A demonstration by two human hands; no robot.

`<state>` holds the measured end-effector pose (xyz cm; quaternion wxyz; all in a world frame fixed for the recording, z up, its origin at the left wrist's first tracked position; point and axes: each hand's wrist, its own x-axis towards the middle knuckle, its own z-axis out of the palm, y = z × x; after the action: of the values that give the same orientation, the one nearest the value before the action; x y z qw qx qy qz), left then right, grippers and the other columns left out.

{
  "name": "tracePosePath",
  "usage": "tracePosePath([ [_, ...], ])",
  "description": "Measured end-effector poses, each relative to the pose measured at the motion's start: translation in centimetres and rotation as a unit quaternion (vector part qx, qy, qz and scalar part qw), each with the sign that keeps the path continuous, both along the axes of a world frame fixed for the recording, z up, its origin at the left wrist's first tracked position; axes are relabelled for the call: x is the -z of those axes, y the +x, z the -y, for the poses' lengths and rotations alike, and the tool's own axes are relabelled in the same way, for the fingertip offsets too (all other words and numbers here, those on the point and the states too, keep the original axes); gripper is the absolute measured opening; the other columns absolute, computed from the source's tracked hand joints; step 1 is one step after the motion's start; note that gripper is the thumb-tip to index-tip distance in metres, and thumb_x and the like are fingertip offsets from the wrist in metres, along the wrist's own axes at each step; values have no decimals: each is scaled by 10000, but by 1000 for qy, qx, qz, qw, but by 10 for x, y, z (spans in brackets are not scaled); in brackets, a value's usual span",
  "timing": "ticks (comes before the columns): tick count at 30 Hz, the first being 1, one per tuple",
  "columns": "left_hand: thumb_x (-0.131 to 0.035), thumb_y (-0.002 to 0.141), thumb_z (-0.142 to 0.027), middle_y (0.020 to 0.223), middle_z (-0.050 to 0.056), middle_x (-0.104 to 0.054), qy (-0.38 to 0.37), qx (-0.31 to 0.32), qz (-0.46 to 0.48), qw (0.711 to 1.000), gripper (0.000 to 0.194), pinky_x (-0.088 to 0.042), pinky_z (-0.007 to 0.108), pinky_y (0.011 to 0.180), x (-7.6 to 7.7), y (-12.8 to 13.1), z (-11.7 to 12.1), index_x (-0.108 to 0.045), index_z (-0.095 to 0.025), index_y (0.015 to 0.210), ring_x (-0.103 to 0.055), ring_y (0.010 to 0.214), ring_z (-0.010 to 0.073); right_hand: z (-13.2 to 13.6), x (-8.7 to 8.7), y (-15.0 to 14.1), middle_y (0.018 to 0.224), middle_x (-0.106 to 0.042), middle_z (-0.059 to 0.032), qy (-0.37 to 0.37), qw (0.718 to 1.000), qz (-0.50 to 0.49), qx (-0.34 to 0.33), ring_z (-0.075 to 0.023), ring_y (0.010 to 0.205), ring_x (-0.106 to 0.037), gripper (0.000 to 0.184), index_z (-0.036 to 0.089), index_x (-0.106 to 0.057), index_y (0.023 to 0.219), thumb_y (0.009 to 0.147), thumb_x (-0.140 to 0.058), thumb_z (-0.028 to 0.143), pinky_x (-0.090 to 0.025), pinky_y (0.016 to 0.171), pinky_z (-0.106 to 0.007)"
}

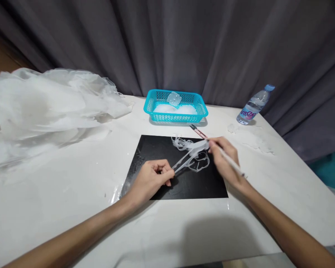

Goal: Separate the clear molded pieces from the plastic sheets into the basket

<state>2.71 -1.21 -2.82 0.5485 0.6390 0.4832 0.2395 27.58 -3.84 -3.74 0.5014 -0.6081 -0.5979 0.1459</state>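
My left hand (156, 175) is closed in a pinch on the near end of thin translucent white strips (185, 160), which look like soft plastic or rubber. They stretch up to the right, toward my right hand (226, 158). Wrapped in my right fingers is a slim pale pen-like tool (230, 160), its back end pointing down to the right; motion blurs its tip. More curled strips (181, 143) lie on the black mat (178, 190) under both hands. Just beyond the mat's far edge is a pair of pink-handled thread snips (198, 131).
A turquoise basket (175, 118) with white translucent pieces stands at the back. On the left rises a big heap of white translucent sheets (53, 100). A water bottle (254, 106) stands back right, near clear scraps (254, 139). A grey curtain (178, 44) hangs behind the white table (72, 197).
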Motion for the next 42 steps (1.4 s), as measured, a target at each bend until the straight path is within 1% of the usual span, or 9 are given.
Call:
tracePosePath([
  [4,-591,754,-297,500,-40,-562,-6,44,-57,997,198,-331,222,514,-2,-6,-4,-546,-197,589,-514,517,130,-19,-6,37,701,-616,-1,-59,993,-93,49,-192,724,-598,197,188,-731,919,961,-620,345,-484,706,-315],
  [8,-628,854,-371,558,-48,-510,107,41,-148,982,295,-363,261,573,-4,-11,-8,-535,-201,632,-534,567,150,-9,-15,26,871,-685,-29,-78,988,-65,-119,-184,812,-625,209,209,-783,986,991,-615,335,-477,753,-311],
  [11,-755,836,-569,838,11,-651,283,-17,-156,946,413,-465,319,720,-5,-12,-10,-644,-195,974,-613,794,220,8,-24,3,946,-702,-30,-97,964,-18,-248,-177,867,-654,208,247,-808,1090,1013,-623,303,-485,787,-304],
  [14,-809,844,-527,1273,101,-667,385,86,-100,913,605,-458,406,996,-2,-11,-14,-594,-221,1319,-583,1180,299,22,-31,-16,888,-693,-13,-111,940,-2,-322,-154,815,-645,230,267,-796,1180,1021,-631,280,-493,760,-285],
  [17,-608,1030,-386,1110,63,-736,333,193,-56,921,220,-454,362,951,2,-9,-16,-700,-217,1138,-637,1053,251,31,-36,-22,905,-697,7,-106,936,-7,-335,-140,808,-641,296,313,-736,1302,1027,-631,276,-501,765,-272],
  [20,-576,1043,-434,842,13,-708,207,170,-27,963,324,-442,279,749,1,-7,-15,-717,-177,903,-622,789,188,31,-36,-17,928,-692,12,-74,966,-17,-247,-141,825,-639,253,329,-743,1253,1050,-596,300,-495,772,-271],
  [24,-687,951,-514,755,-17,-634,85,108,3,990,385,-382,242,653,-4,-5,-15,-700,-151,826,-545,705,152,23,-26,-12,926,-688,-15,-29,990,1,-138,-167,862,-652,203,245,-751,989,1058,-573,314,-492,803,-293],
  [32,-787,872,-464,752,-19,-633,-15,85,89,992,332,-406,216,639,-1,-6,-18,-708,-142,854,-545,695,132,25,2,-29,928,-674,-57,35,953,195,-228,-213,866,-613,139,195,-682,1108,994,-686,274,-497,791,-344],
  [42,-813,857,-440,820,16,-722,-41,74,121,989,318,-455,217,673,-1,-7,-19,-741,-133,899,-615,734,137,26,-1,-29,932,-680,-58,47,945,202,-254,-218,868,-576,94,203,-664,1069,1004,-612,159,-475,794,-374],
])
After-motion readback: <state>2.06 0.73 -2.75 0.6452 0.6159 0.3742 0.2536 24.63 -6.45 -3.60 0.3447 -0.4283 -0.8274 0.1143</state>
